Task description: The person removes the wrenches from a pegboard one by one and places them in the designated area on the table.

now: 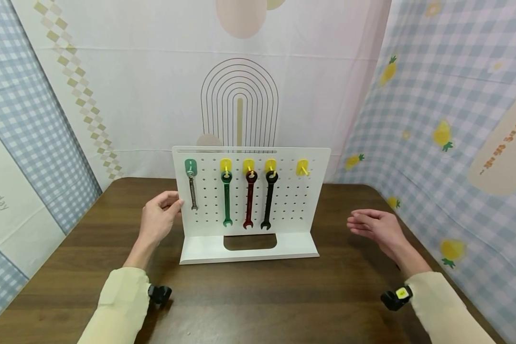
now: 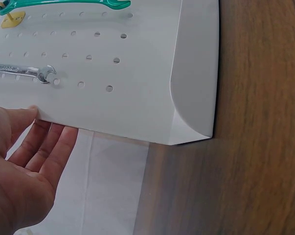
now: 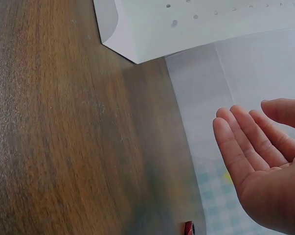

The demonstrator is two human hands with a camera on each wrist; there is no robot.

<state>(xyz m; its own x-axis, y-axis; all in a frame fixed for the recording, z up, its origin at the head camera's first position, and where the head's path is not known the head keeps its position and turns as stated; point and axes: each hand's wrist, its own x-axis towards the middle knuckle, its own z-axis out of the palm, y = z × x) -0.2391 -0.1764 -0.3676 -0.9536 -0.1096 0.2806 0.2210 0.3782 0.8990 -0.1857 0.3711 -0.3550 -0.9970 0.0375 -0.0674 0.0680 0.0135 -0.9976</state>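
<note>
A white pegboard stand (image 1: pixel 292 200) stands upright on the table. My left hand (image 1: pixel 156 217) pinches its left edge; in the left wrist view the thumb lies at the front face and the other fingers (image 2: pixel 59 154) go behind. Nearest that hand, a small silver wrench (image 1: pixel 192 191) hangs from a green hook (image 1: pixel 191 166). Further right, a green wrench (image 1: pixel 227 200), a dark red wrench (image 1: pixel 250 200) and a black wrench (image 1: pixel 268 200) hang from yellow hooks. My right hand (image 1: pixel 380 229) is held apart from the board on the right, holding nothing, its fingers nearly straight.
Another yellow hook (image 1: pixel 302 167) sits near the board's upper right. The brown wooden table (image 1: pixel 258 301) reaches back to a patterned cloth (image 1: pixel 155 95), with checked cloth (image 1: pixel 434 119) at the right. A small red-and-black thing (image 3: pixel 188 228) shows at the right wrist view's bottom edge.
</note>
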